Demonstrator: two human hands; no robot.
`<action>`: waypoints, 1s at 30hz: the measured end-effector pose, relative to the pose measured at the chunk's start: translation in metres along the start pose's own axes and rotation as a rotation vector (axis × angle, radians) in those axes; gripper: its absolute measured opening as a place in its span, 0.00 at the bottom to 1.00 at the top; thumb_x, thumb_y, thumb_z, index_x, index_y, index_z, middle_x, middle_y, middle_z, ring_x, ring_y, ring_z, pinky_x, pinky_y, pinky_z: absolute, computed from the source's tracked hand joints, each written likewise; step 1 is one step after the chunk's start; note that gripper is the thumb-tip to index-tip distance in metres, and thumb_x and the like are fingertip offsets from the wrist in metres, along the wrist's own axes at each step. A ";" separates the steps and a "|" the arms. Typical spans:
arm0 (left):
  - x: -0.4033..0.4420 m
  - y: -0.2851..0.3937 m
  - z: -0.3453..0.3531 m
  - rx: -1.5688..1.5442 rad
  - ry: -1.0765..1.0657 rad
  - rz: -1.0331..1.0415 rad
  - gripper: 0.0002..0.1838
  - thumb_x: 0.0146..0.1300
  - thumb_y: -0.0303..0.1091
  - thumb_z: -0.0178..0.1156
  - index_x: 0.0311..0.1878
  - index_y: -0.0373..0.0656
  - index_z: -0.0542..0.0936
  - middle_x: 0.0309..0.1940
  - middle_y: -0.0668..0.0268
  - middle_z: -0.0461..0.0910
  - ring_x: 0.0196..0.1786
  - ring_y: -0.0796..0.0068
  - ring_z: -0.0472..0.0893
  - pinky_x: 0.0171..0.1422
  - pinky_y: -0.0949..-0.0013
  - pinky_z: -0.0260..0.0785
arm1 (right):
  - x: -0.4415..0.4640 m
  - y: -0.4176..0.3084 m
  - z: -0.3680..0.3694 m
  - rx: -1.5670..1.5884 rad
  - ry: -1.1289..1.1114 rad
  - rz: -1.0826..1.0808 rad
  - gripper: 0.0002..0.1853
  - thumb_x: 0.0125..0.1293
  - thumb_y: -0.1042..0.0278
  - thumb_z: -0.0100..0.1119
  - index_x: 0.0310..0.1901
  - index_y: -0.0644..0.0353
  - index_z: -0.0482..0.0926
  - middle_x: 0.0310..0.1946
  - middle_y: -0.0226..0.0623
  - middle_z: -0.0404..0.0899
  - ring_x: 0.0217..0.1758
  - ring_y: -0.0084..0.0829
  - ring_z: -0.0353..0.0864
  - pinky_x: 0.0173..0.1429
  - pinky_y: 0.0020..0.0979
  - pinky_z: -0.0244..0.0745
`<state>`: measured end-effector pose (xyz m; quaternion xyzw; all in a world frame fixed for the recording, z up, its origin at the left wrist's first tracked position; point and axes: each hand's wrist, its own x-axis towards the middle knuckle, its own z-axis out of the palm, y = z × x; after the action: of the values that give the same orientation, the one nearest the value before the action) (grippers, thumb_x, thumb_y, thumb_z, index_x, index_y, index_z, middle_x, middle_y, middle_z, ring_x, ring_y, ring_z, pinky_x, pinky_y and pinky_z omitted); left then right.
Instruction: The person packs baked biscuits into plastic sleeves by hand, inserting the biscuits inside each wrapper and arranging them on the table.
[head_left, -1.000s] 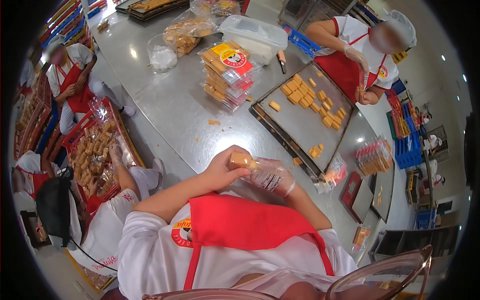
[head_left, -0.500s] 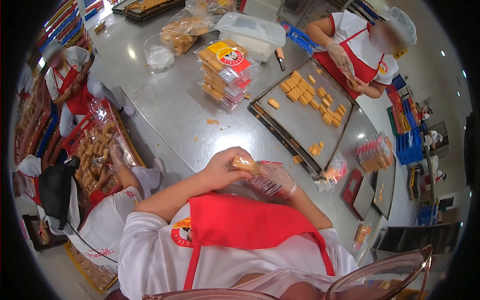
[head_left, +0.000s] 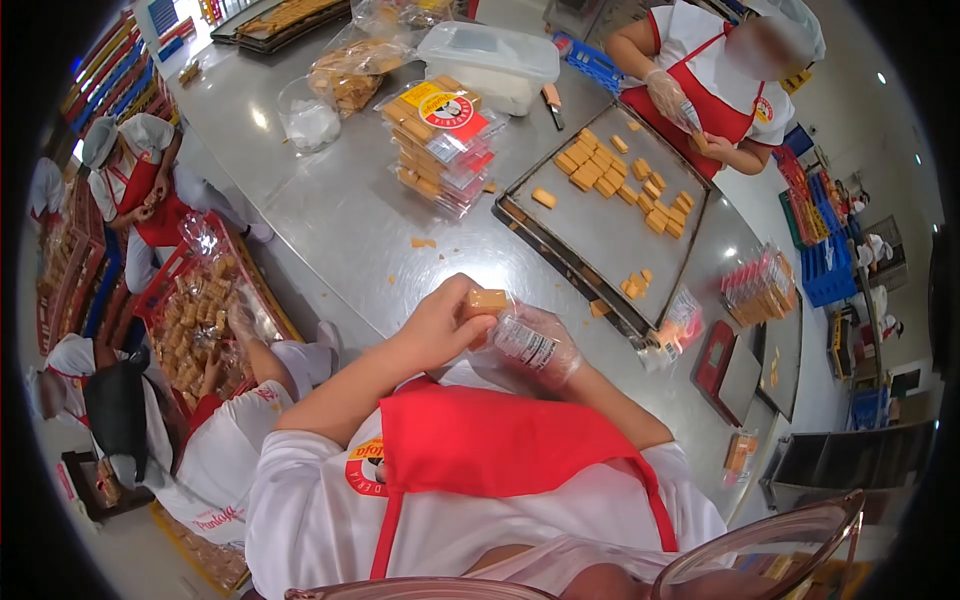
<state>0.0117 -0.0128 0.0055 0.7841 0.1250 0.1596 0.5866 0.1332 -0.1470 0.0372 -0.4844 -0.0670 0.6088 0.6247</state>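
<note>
In front of my chest I hold a clear plastic bag (head_left: 524, 342) with a printed label and tan rectangular biscuits (head_left: 488, 300) at its far end. My bare left hand (head_left: 446, 322) is closed around the biscuit end, thumb across its near side. My right hand (head_left: 556, 345), in a clear plastic glove, grips the labelled part of the bag; some of its fingers are hidden behind it. Beyond my hands, a metal baking tray (head_left: 560, 235) carries loose biscuits. To its left stands a stack of filled biscuit packs (head_left: 440, 140).
A lidded plastic tub (head_left: 490, 60), a spatula (head_left: 553, 107) and a bag of broken pieces (head_left: 350, 78) lie at the back. On the right are a red scale (head_left: 715, 355) and upright packs (head_left: 758, 288). One co-worker (head_left: 690, 90) stands across; others work beside a red crate (head_left: 255, 290).
Both hands have risen slightly with the bag. The bag has turned so its label faces up more, and the biscuit end lies more level. The view has shifted a little.
</note>
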 end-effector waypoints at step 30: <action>-0.004 -0.020 0.004 -0.500 -0.134 0.025 0.18 0.64 0.47 0.49 0.44 0.40 0.68 0.38 0.69 0.72 0.42 0.82 0.71 0.47 0.75 0.64 | 0.024 0.026 -0.034 -0.252 -0.250 -0.384 0.15 0.59 0.73 0.54 0.48 0.65 0.71 0.36 0.34 0.76 0.35 0.24 0.77 0.42 0.23 0.75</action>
<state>0.0093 -0.0120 -0.0154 0.6248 0.0330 0.1405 0.7673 0.1442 -0.1506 -0.0103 -0.4576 -0.3098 0.5209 0.6506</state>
